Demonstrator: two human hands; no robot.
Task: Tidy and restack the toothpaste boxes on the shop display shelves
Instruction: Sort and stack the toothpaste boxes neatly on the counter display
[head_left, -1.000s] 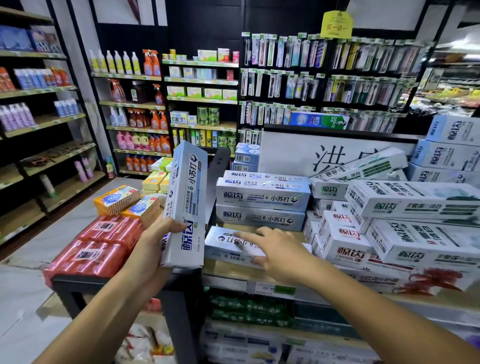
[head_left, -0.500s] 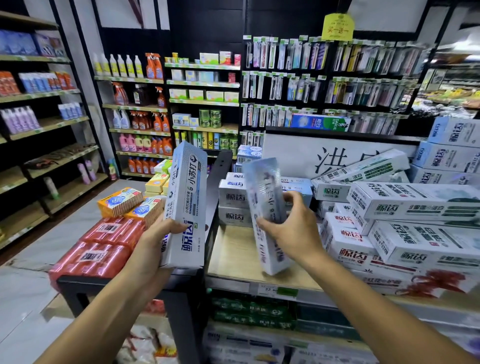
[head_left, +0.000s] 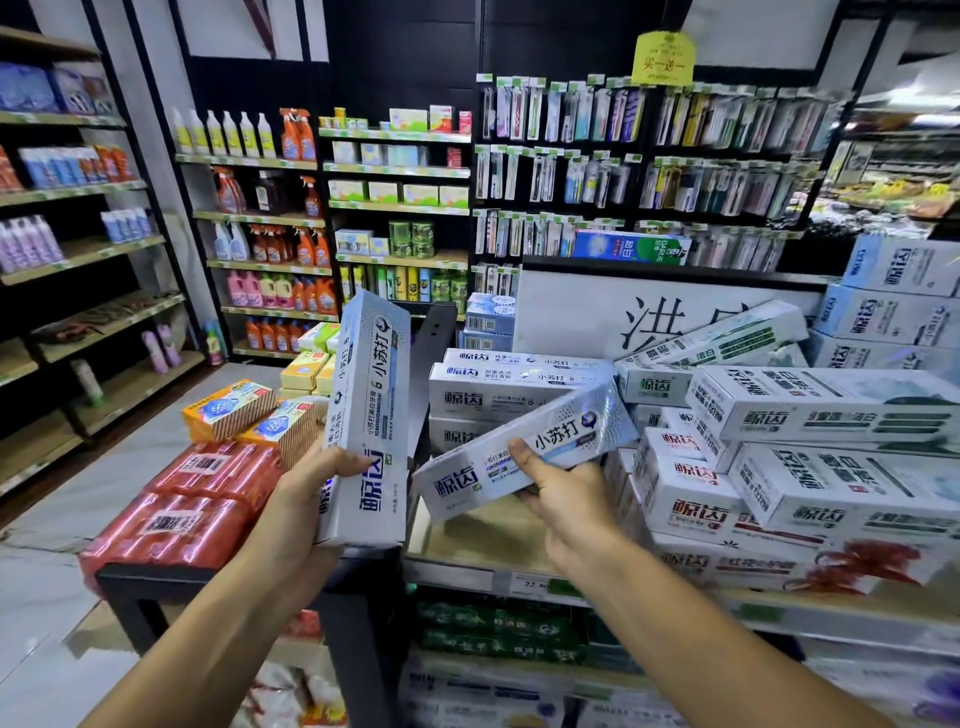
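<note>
1. The upright toothpaste box (head_left: 371, 405) is held left of centre in the frame, above the edge of a black table (head_left: 124, 577). It is gripped near its lower end by the left hand (head_left: 311, 488), with the thumb laid across the printed face and the fingers curled behind.
2. The tilted toothpaste box (head_left: 524, 452) is held in the air at the centre of the frame. It is grasped by the right hand (head_left: 561, 488), thumb on the upper face and fingers curled beneath.
3. Both boxes are judged to be light and made of thin card: stiff along their length but easily dented at the corners and end flaps. The glossy print may be somewhat slippery. A hold across the long narrow sides, near the middle, is advised.
4. Below the tilted box, a bare patch of the wooden shelf board (head_left: 467, 540) is seen. Behind it, a stack of blue-silver boxes (head_left: 509, 389) lies flat. At centre right, the white boxes (head_left: 810, 410) are piled unevenly, with some leaning.
5. A shop aisle is shown. Red wrapped packs (head_left: 171, 514) lie on the table at lower left, spray bottles (head_left: 296, 135) are shelved at upper left, and a toothbrush rack (head_left: 597, 171) fills the upper right.
</note>
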